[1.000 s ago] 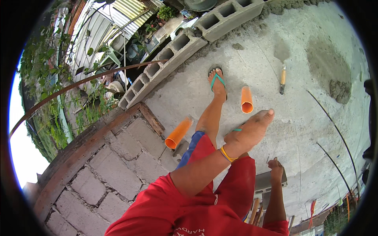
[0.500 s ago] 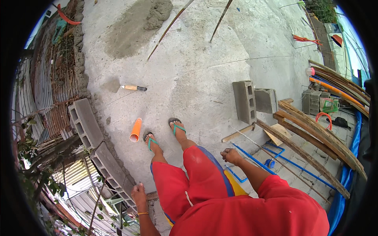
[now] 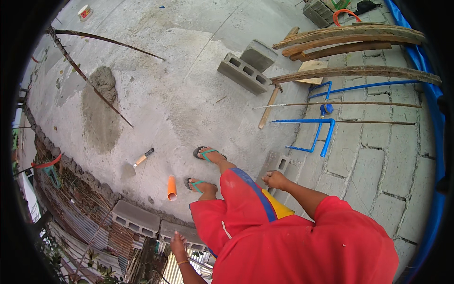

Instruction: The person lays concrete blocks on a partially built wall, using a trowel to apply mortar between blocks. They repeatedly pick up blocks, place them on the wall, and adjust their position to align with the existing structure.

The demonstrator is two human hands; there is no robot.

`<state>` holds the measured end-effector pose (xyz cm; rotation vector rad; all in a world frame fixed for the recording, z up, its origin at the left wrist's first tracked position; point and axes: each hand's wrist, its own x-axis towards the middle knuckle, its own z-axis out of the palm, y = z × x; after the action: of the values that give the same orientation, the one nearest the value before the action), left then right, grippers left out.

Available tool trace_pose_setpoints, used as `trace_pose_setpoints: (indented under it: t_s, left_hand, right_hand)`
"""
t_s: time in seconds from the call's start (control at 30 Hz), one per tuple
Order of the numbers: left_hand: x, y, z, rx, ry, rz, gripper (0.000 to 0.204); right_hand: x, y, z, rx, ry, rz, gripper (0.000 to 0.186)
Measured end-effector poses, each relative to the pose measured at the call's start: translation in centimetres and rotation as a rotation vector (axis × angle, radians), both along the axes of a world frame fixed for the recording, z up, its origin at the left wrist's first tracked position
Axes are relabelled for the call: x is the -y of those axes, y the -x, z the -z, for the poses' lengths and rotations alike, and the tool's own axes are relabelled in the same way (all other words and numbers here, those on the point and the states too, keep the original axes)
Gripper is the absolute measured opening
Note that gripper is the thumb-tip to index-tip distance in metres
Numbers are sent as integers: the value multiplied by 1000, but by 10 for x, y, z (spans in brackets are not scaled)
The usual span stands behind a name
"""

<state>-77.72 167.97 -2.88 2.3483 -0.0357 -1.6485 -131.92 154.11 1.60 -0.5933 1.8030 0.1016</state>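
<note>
My left hand (image 3: 178,246) hangs low beside a row of hollow concrete blocks (image 3: 179,232), its fingers loosely apart and nothing seen in them. At my right thigh, my right hand (image 3: 275,181) is curled closed, and no object shows in it. A hollow block (image 3: 274,166) lies just beyond that hand. On the concrete floor ahead of my sandalled feet rest a short orange pipe (image 3: 171,188) and a trowel (image 3: 143,157) with a wooden handle. Both lie out of reach of my hands.
Wet mortar (image 3: 101,111) spreads at the far left, under leaning steel bars (image 3: 87,78). To the right are two hollow blocks (image 3: 243,73), a hammer (image 3: 270,109), blue pipes (image 3: 302,121) and wooden planks (image 3: 352,72) by a block wall (image 3: 373,175). Rusty roofing sheets (image 3: 92,215) lie beyond the left edge.
My body and view have turned to the right, so the floor and the things on it appear rotated. More of the block wall shows. Both hands stay low at my sides.
</note>
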Motion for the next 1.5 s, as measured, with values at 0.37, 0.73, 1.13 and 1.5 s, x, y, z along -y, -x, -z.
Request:
trace_pose_setpoints:
  t_s: [0.37,0.73,1.13,1.5]
  left_hand:
    - [84,-47,-34,-48,69,236,32]
    - [121,-31,-48,-10,59,477,39]
    - [46,46,-35,103,-247,547,31]
    - [51,85,-51,221,-411,716,41]
  right_hand:
    - [-178,-26,16,-64,-9,6,29]
    - [-157,38,44,-8,-123,819,34]
    - [-141,221,310,-312,-37,1395,76]
    - [-140,282,426,-207,10,1542,85]
